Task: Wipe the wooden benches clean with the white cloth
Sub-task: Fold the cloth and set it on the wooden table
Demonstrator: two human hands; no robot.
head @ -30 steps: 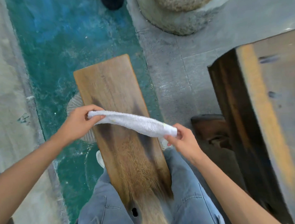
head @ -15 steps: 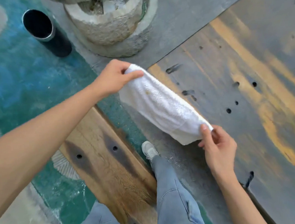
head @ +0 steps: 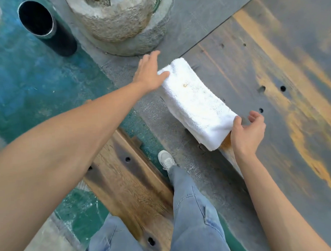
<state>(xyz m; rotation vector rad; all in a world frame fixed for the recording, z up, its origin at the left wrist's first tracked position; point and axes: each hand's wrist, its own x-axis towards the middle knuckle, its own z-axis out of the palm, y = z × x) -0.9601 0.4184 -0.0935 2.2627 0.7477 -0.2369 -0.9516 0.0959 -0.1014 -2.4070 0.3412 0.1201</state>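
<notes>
The folded white cloth (head: pixel 196 103) lies draped over the left edge of a broad, dark, weathered wooden bench top (head: pixel 276 158) with yellow streaks and small holes. My left hand (head: pixel 149 73) is at the cloth's far end, fingers stretched out flat, thumb resting against the cloth's corner. At the near end is my right hand (head: pixel 246 135), thumb touching the cloth, the other fingers lifted apart above the wood. A narrower brown wooden bench (head: pixel 129 184) with dark stains runs between my legs at the lower left.
A black open-topped cylinder (head: pixel 42 26) stands on the teal-painted floor (head: pixel 35 83) at the upper left. A round rough stone base (head: pixel 118 23) sits at the top centre on grey paving. My white shoe (head: pixel 166 159) and jeans leg (head: pixel 193 209) are between the two benches.
The view swung from the narrow bench to the broad one. The cloth, held stretched in the air between both hands, now lies on the broad bench's edge, and both hands have loosened.
</notes>
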